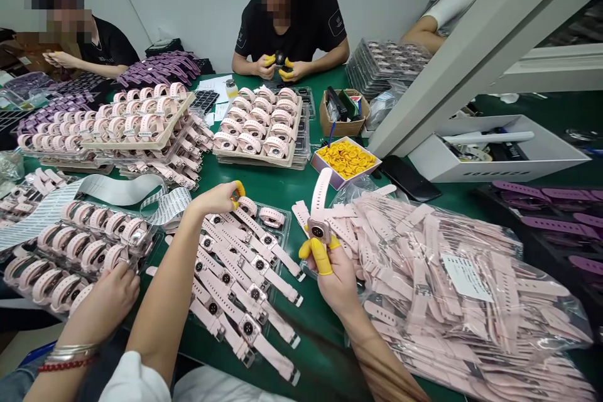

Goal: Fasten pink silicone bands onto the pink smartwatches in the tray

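My right hand (pixel 332 267), with yellow finger covers, grips a watch (pixel 319 230) by its case, back facing me. One pink strap piece stands up from its top. My left hand (pixel 219 198) reaches to the far edge of the laid-out watches. Its yellow-covered fingers are pressed together by a strap end, and what they hold is hidden. Rows of pink-strapped watches (pixel 255 293) lie flat and slanted between my arms. Right of my right hand, loose pink straps (pixel 405 245) spill over clear plastic bags.
A neighbour's hand (pixel 110 292) touches watches at left. Trays of looped watches (pixel 296 132) stand behind, near a box of yellow finger covers (pixel 346 160), a black phone (pixel 409 178) and a white box (pixel 475 169). Two people sit beyond. A slanted white post (pixel 471 56) rises at right.
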{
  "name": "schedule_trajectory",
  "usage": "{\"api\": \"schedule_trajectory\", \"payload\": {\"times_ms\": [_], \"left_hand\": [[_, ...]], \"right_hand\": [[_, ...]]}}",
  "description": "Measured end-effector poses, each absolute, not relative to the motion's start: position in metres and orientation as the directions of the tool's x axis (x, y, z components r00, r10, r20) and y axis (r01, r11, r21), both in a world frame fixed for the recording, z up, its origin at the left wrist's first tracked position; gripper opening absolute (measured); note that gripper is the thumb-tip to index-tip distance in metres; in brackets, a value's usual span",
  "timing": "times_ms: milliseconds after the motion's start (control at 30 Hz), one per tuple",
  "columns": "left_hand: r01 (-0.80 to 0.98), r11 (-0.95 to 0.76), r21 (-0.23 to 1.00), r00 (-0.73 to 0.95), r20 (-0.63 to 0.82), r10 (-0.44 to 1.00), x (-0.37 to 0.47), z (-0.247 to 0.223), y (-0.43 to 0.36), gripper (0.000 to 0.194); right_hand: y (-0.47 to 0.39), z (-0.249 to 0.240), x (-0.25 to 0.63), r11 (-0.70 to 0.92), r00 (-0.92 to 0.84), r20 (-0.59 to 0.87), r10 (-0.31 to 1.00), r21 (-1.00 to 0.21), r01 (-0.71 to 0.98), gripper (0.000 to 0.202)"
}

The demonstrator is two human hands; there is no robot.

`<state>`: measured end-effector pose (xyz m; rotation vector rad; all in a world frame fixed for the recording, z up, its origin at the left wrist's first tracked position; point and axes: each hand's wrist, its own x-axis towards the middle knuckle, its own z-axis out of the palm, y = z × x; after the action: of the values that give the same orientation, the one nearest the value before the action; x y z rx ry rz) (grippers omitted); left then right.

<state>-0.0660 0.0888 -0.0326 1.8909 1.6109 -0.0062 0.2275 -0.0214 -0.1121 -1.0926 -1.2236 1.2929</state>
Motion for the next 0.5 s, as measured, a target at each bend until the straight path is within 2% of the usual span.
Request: {"api": "schedule_trajectory", "payload": {"times_ms": [100,167,233,300,367,433,500], "left_hand": [[0.889,-0.024,0.457,0.228,-0.396,0.889,-0.073,-0.033,0.078,0.043],[0.893,0.000,0.449,0.156,-0.309,0.938,-0.070,-0.024,0.065,0.047],[0.844,0.042,0.535,0.069,-0.184,0.980,-0.056,-0.013,0.049,0.042],[0.665,0.039,0.746,0.120,-0.159,0.980,-0.033,-0.005,0.033,0.043],[0.368,-0.013,0.930,0.318,-0.113,0.941,-0.006,-0.003,0.020,0.054],[0.098,-0.032,0.995,0.383,-0.008,0.924,0.017,-0.006,0.013,0.055],[-0.058,-0.050,0.997,0.243,0.063,0.968,0.032,-0.013,0.012,0.047]], "right_hand": [[-0.020,-0.114,0.229,0.021,-0.087,0.027,0.996,-0.997,-0.071,0.037],[-0.020,-0.114,0.230,0.030,-0.084,0.036,0.996,-0.997,-0.075,0.037],[-0.021,-0.114,0.231,0.050,-0.104,0.060,0.993,-0.995,-0.090,0.038],[-0.022,-0.111,0.231,0.075,-0.175,0.093,0.980,-0.991,-0.107,0.038],[-0.024,-0.107,0.230,0.092,-0.298,0.119,0.947,-0.991,-0.102,0.040],[-0.025,-0.102,0.228,0.077,-0.431,0.102,0.897,-0.994,-0.074,0.045],[-0.025,-0.099,0.227,-0.010,-0.511,0.026,0.859,-0.998,-0.068,0.041]]}}
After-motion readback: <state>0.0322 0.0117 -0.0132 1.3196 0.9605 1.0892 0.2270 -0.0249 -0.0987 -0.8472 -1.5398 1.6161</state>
